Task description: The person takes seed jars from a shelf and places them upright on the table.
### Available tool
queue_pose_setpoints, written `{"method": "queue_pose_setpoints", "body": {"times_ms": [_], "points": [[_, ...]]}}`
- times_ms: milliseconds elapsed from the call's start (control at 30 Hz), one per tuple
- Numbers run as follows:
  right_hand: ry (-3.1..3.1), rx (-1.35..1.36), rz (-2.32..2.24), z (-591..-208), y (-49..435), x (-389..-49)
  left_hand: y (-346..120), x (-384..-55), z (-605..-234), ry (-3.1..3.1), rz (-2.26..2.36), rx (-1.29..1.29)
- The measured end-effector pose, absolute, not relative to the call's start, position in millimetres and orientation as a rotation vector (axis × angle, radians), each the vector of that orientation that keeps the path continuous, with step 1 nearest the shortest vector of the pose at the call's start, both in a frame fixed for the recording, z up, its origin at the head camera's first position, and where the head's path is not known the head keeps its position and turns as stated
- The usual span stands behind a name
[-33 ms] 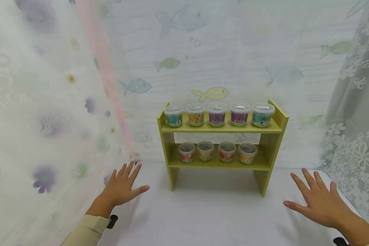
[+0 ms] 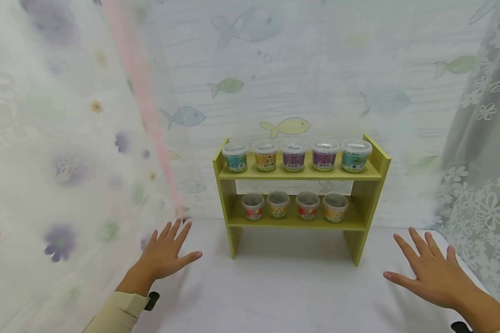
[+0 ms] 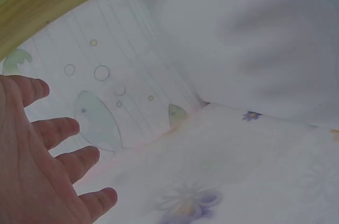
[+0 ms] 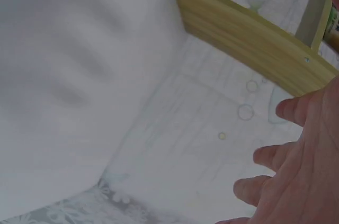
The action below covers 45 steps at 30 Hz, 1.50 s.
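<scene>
A small two-tier wooden shelf [image 2: 300, 176] stands on the white table in the head view. Its upper tier carries several lidded plastic cups with blue, yellow and purple labels, among them a purple-labelled cup [image 2: 293, 159]. On the lower tier sit several cups with red or yellow labels, such as a red-labelled cup [image 2: 253, 212]. To the left of the shelf my left hand [image 2: 162, 253] hovers over the table, fingers spread, holding nothing. My right hand [image 2: 435, 273] is likewise spread and bare on the right side. Each wrist view shows a side panel of the shelf beyond the fingers.
Behind the shelf hangs a pale curtain [image 2: 316, 60] printed with fish. A flower-print cloth [image 2: 87, 194] covers the left side, and lacy grey fabric [image 2: 483, 152] hangs at the right. The white tabletop [image 2: 291, 296] stretches in front of the shelf.
</scene>
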State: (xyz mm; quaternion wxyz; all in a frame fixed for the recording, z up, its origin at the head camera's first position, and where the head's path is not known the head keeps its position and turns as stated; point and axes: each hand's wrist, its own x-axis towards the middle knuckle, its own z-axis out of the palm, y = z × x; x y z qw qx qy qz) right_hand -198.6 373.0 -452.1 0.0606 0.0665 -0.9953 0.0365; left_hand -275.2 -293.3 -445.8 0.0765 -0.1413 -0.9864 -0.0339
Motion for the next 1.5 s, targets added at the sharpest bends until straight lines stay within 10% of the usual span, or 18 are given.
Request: {"method": "queue_pose_setpoints", "body": {"times_ms": [1500], "points": [[-2.868,0.310,0.107,-399.4,365.6,-217.6,-274.1,-294.2,-411.3,-2.841,-0.023,-0.539]]}}
